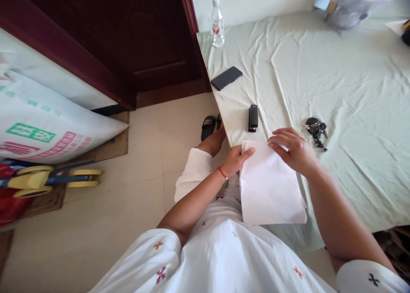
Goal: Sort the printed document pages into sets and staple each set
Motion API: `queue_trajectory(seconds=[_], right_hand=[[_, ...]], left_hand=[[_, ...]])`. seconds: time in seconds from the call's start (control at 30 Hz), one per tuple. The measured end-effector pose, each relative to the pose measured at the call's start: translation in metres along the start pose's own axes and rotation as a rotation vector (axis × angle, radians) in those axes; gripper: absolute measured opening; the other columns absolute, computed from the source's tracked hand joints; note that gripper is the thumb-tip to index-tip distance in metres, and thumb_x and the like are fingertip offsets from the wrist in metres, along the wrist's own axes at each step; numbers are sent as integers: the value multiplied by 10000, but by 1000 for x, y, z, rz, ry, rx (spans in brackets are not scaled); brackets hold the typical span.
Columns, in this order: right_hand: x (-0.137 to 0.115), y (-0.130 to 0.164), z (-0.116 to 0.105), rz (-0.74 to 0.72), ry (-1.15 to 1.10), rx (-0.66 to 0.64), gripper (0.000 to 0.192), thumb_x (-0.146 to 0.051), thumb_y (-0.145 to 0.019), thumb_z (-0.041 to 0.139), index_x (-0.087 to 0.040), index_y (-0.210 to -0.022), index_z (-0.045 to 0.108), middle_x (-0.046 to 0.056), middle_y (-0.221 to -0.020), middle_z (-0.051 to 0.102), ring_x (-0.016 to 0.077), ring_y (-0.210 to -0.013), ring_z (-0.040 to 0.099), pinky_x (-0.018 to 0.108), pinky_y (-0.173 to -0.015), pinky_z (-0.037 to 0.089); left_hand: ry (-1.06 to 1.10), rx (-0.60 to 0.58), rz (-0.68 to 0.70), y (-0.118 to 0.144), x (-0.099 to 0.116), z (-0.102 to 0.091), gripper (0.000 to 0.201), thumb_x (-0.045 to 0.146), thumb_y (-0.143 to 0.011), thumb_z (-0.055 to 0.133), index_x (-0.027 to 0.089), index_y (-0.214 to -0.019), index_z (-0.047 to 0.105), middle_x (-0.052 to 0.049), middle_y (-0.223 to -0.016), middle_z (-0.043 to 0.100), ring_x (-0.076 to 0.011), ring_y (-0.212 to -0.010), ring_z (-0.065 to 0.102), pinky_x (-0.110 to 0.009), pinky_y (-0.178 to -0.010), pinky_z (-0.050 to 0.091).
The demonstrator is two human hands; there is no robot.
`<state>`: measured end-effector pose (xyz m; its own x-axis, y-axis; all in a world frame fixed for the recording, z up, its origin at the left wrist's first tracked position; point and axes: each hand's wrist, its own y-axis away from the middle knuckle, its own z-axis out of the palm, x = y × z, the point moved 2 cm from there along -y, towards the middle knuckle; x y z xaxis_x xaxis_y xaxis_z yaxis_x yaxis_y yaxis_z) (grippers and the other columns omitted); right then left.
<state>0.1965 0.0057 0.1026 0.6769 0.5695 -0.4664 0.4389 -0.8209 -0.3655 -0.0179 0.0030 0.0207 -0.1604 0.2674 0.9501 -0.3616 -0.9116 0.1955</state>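
A few white sheets of paper (272,190) lie stacked near my lap, reaching over the table's front edge. My left hand (236,159) grips their left side near the top corner, thumb on top and fingers underneath. At the top right corner, my right hand (293,150) pinches the paper's edge between thumb and fingers. Just beyond the paper is a black stapler (253,118), touched by neither hand. A bunch of keys (316,128) rests to the right of my right hand.
A black phone (226,78) lies by the table's left edge, with a clear water bottle (217,26) upright behind it. A plastic tub (347,9) stands at the back right. Pale wrinkled cloth (361,113) covers the table. Left on the floor sits a white sack (57,118).
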Motion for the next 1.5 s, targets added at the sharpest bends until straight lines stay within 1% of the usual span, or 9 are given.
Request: queue_trajectory(seconds=[0.13,0.3,0.47,0.63,0.73,0.83,1.1,1.4,1.5], right_hand=[[3,1,0,-13,-86,29,123,-248,-1007,608,-259,-1007,731,52,-927,768,290,-1142,685,481,-959,571],[9,4,-1,4,-153,61,109,-262,-996,632,-276,-995,740,41,-928,771,292,-1171,696,489,-959,589],[8,7,-2,32,-168,51,123,-290,-998,630,-284,-991,753,43,-926,776,298,-1173,700,513,-960,596],[5,9,2,44,-141,110,139,-305,-994,643,-280,-1037,773,62,-1008,784,286,-1119,717,504,-951,598],[3,9,6,54,-132,157,144,-306,-992,647,-270,-1036,780,73,-1025,781,278,-1075,725,495,-937,593],[2,8,9,57,-119,176,141,-297,-994,644,-265,-1013,781,69,-997,781,276,-1063,723,497,-933,579],[3,9,11,66,-133,179,138,-297,-993,641,-283,-998,778,53,-971,779,282,-1093,717,504,-949,571],[-1,6,12,71,-110,166,142,-309,-991,639,-285,-981,778,54,-962,782,292,-1111,716,531,-963,565],[0,6,12,72,-113,162,140,-309,-990,639,-287,-974,776,50,-953,780,290,-1113,716,530,-964,562]], left_hand=[[91,19,90,4,-3,-7,603,749,-834,686,148,-779,697,-26,-737,670,-175,-766,616,-311,-745,507],[108,5,81,6,-6,-8,619,759,-831,675,164,-673,609,-1,-635,553,-146,-675,518,-295,-670,455],[-115,28,194,11,8,-6,571,697,-894,625,169,-684,567,31,-632,463,-106,-639,395,-259,-634,356],[-409,173,275,16,23,-1,548,620,-967,520,188,-633,470,44,-570,333,-99,-584,333,-261,-577,265],[-483,199,333,21,26,4,496,540,-1015,476,195,-659,461,49,-561,341,-96,-560,352,-267,-582,272],[-506,207,360,25,26,9,486,531,-1051,428,207,-689,430,45,-574,376,-100,-559,386,-275,-599,295],[-443,192,340,27,22,9,548,711,-1023,373,229,-778,469,14,-631,450,-141,-593,437,-321,-619,337],[-387,148,345,29,20,9,556,718,-1029,331,236,-769,427,10,-655,425,-150,-615,414,-342,-635,316],[-390,124,344,31,19,8,561,729,-1025,321,235,-789,447,15,-637,418,-150,-600,404,-346,-630,310]])
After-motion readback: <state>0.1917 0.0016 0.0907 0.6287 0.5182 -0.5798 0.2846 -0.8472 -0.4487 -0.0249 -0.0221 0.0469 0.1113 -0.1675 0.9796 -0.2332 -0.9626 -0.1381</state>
